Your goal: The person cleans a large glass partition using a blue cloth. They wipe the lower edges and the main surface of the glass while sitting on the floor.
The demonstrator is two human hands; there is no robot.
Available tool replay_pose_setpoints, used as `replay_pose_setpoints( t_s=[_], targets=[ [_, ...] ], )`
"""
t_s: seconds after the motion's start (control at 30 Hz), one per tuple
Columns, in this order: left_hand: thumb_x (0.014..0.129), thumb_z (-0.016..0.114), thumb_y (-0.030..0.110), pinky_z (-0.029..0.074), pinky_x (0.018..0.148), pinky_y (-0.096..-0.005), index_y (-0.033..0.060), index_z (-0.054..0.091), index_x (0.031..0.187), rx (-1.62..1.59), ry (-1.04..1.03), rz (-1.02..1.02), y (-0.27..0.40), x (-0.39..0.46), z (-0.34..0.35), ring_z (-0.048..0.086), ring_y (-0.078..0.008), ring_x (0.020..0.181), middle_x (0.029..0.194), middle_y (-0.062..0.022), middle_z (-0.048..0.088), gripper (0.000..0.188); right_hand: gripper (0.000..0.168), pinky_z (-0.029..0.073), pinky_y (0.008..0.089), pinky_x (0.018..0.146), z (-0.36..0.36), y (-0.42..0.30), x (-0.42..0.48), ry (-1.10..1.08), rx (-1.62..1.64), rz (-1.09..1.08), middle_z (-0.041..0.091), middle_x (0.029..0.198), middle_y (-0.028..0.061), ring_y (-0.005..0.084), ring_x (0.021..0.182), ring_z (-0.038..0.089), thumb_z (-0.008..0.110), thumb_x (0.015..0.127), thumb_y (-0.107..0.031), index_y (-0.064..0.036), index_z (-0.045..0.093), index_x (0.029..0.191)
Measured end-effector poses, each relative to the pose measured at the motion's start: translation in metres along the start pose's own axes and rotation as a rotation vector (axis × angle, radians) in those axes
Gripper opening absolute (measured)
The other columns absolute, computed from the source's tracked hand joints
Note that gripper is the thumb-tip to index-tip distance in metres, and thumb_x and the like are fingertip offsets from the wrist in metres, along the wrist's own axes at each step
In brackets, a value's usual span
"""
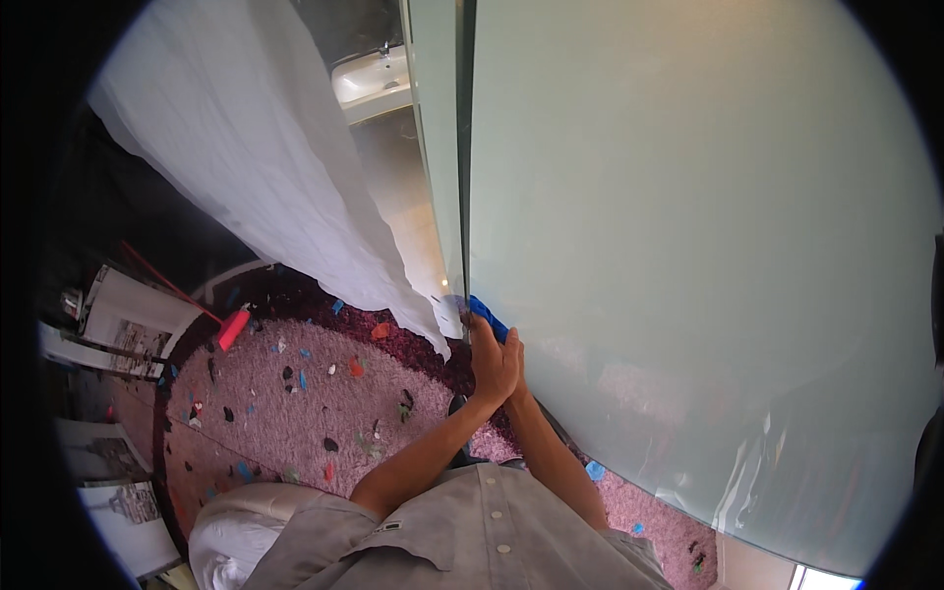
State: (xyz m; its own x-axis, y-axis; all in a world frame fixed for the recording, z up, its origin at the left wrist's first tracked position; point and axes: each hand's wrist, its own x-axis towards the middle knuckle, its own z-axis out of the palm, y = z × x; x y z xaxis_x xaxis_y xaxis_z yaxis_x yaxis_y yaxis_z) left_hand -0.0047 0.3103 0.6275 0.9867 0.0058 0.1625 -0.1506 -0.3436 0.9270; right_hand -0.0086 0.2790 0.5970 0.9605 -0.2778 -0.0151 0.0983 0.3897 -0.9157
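Note:
Just in front of me stands a large frosted glass panel (686, 221) with a dark vertical edge strip (464, 147). My left hand (493, 361) and my right hand (520, 361) are together low at this edge, overlapping. Between them and the glass is a blue cloth (490, 317), pressed against the panel beside the strip. My left hand closes on the cloth; the fingers of my right hand are mostly hidden behind the left, so its hold cannot be made out. A white sheer curtain (273, 162) hangs to the left, its lower tip near my hands.
A pink carpet (280, 413) with a dark red border carries scattered coloured scraps. A red broom (233, 330) lies or leans at the left, near printed panels (122, 324). A white washbasin (369, 77) shows beyond the glass edge. White bedding (232, 542) is at lower left.

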Motion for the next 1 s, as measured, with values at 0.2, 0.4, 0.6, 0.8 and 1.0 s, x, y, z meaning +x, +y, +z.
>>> replay_pose_setpoints(
  t_s=[0.2,0.4,0.6,0.8,1.0],
  targets=[
    [0.101,0.05,0.016,0.016,0.121,-0.0417,-0.0084,0.01,0.154,-0.081,0.024,-0.156,-0.024,0.008,0.02,0.016,-0.0419,0.15,0.16,-0.0317,0.014,0.071,0.03,0.056,0.0311,0.084,-0.027,0.033,0.012,0.008,-0.558,0.073,0.071,0.117,0.0085,0.0169,0.105,0.069,0.054,0.099,-0.012,0.002,0.064,0.124],
    [0.096,0.056,0.011,0.026,0.118,-0.0394,-0.0043,0.006,0.156,-0.149,0.027,-0.327,-0.085,0.004,0.037,0.03,-0.0384,0.146,0.159,-0.0273,0.023,0.079,0.021,0.057,0.0342,0.074,-0.041,0.046,-0.004,0.132,0.218,0.39,0.072,0.102,0.0138,0.0239,0.089,0.07,0.06,0.095,-0.012,0.006,0.067,0.104],
    [0.091,0.06,0.006,0.041,0.104,-0.0385,0.0045,0.005,0.158,-0.392,-0.252,-0.736,-0.095,-0.034,0.056,0.05,-0.0311,0.124,0.143,-0.0195,0.044,0.088,0.017,0.049,0.0305,0.058,-0.093,0.071,-0.036,0.426,0.006,0.583,0.067,0.085,0.0062,0.0159,0.07,0.062,0.066,0.088,-0.013,0.002,0.067,0.096],
    [0.088,0.062,0.004,0.051,0.071,-0.0335,0.0077,0.047,0.113,-0.541,-0.524,-0.91,-0.08,-0.115,0.106,0.061,-0.0187,0.086,0.099,-0.0062,0.058,0.029,0.019,0.056,0.0344,0.06,-0.183,0.04,-0.119,0.627,-0.052,0.579,0.07,0.089,0.0125,0.0229,0.074,0.069,0.067,0.092,-0.015,0.003,0.065,0.098],
    [0.09,0.065,0.008,0.05,0.065,-0.032,0.0084,0.057,0.095,-0.507,-0.703,-0.979,-0.031,-0.182,0.139,0.061,-0.0169,0.081,0.091,-0.0045,0.061,0.009,0.025,0.058,0.0313,0.064,-0.239,-0.017,-0.203,0.798,-0.024,0.444,0.072,0.091,0.0108,0.0226,0.078,0.071,0.064,0.097,-0.021,0.002,0.065,0.107]
  ],
)
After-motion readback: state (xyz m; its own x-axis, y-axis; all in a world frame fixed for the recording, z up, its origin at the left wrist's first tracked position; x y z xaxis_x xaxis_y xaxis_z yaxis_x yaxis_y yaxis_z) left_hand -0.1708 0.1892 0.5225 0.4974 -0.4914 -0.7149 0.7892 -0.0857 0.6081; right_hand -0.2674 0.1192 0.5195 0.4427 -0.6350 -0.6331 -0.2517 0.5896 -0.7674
